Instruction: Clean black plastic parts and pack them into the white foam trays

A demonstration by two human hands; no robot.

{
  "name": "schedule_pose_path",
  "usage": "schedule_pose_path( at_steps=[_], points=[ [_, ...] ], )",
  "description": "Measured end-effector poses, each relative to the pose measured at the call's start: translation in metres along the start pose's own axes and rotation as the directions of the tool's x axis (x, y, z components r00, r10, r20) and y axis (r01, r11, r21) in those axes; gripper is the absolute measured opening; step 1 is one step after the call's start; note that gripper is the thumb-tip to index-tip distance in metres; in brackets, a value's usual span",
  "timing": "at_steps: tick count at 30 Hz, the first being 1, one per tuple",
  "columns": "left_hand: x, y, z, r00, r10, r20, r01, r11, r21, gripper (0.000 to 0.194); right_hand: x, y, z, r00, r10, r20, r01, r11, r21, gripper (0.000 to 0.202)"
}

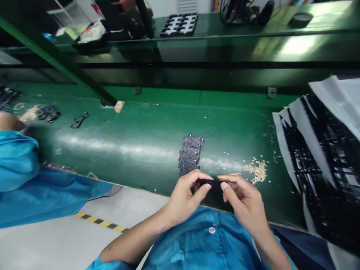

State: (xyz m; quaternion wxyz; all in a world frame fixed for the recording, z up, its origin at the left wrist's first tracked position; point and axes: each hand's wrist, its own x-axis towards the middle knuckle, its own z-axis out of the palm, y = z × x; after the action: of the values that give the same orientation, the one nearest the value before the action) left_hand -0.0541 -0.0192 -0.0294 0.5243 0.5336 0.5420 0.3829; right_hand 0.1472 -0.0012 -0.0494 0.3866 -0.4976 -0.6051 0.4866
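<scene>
A small flat black part (215, 185) is pinched at both ends, just above the near edge of the green bench (135, 131). My left hand (188, 193) has thumb and forefinger closed on its left end. On its right end, my right hand (243, 198) grips with thumb and fingers. Fingers cover much of the part, so its exact kind cannot be made out. Beyond my left hand lies an overlapping row of black plastic parts (191, 153). A scatter of tiny beige pieces (258, 170) is spread on the bench beyond my right hand.
On the right are stacked black parts in wrapping (306, 157) with white sheets. A co-worker's blue sleeve (17, 157) is at the left, near loose black parts (49, 113). A green post (84, 80) slants down to the bench. A tray (180, 24) sits on the back shelf.
</scene>
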Motion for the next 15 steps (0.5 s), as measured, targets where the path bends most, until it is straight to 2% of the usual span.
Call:
schedule_pose_path(
  at_steps=[2, 5, 9, 12, 15],
  points=[
    [-0.013, -0.013, -0.022, 0.997, 0.011, -0.073, 0.001, 0.988, 0.157, 0.013, 0.004, 0.004, 0.01, 0.997, -0.049, 0.068, 0.059, 0.984, -0.168, 0.024],
    [-0.022, -0.031, -0.046, 0.987, 0.035, -0.155, 0.017, 0.945, 0.325, 0.009, 0.014, 0.007, 0.031, 0.979, -0.147, 0.141, 0.19, 0.909, -0.372, 0.039],
    [-0.014, -0.044, -0.055, 0.988, 0.031, -0.15, 0.046, 0.875, 0.482, 0.004, 0.03, 0.005, 0.058, 0.952, -0.155, 0.264, 0.282, 0.78, -0.559, 0.065],
    [-0.007, -0.048, -0.055, 0.985, 0.047, -0.168, 0.058, 0.821, 0.568, 0.021, 0.04, 0.001, 0.067, 0.94, -0.101, 0.327, 0.297, 0.714, -0.634, 0.077],
    [-0.002, -0.052, -0.055, 0.977, 0.067, -0.205, 0.072, 0.793, 0.605, 0.05, 0.045, -0.003, 0.07, 0.936, -0.048, 0.348, 0.278, 0.708, -0.649, 0.079]
  ],
)
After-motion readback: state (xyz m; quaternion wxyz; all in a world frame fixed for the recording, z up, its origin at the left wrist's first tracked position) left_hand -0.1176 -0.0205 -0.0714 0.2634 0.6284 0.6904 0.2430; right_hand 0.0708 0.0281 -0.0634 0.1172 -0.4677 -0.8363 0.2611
